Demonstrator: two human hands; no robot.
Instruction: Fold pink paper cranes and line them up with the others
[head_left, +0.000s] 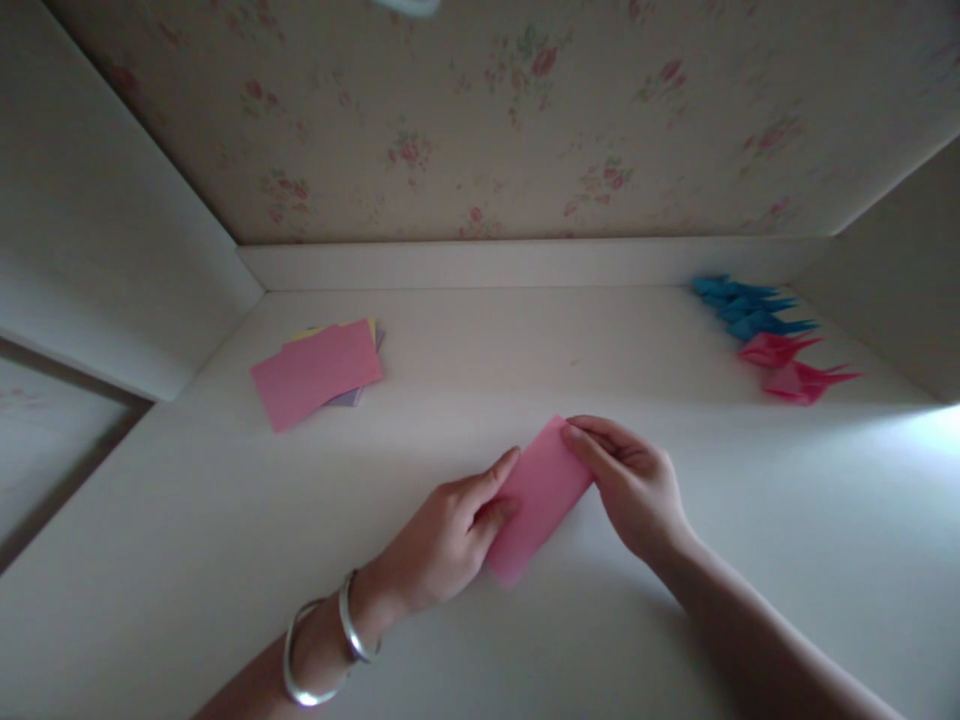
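A pink sheet of paper [538,497], folded into a long rectangle, lies slanted on the white table [187,520]. My left hand [450,530] presses its left edge, index finger stretched along the edge and thumb on the paper. The fingertips of my right hand [630,480] press together on the upper right corner. Two silver bangles [322,640] circle my left wrist.
A stack of coloured paper sheets [319,372], pink on top, lies at the back left. Folded blue paper figures [746,308] and pink ones [791,368] line the back right. A floral wall [480,120] rises behind, with white side walls close on both sides.
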